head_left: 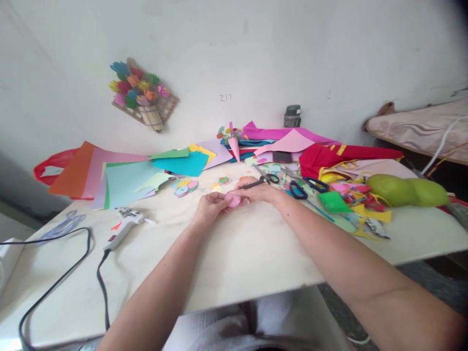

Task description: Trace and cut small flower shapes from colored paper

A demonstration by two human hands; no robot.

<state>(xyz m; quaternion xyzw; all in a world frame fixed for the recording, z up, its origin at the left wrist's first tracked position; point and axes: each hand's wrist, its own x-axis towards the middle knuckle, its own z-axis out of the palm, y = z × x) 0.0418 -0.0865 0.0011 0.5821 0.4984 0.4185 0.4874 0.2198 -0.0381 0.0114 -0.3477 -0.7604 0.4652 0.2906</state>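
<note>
My left hand (pixel 212 204) pinches a small round piece of pink paper (pixel 233 198) by its left side, low over the table. My right hand (pixel 258 192) is at the other side of the paper, fingers closed around a slim black pen-like tool (pixel 253 185); its exact kind is unclear. Its fingertips also touch the pink piece. Just beyond the hands lie small cut paper shapes (pixel 186 187) in pastel colours and a little green and yellow cluster (pixel 222 182). Scissors with dark handles (pixel 272 178) rest close to my right hand, and another pair (pixel 299 190) lies farther right.
A white glue gun (pixel 124 229) with a black cord (pixel 103 278) lies on the left. Coloured sheets (pixel 127 183) spread along the back, near a pink paper cone (pixel 234 146) and a phone (pixel 282 157). Paper scraps (pixel 360 195) and green rounded objects (pixel 405 190) lie right.
</note>
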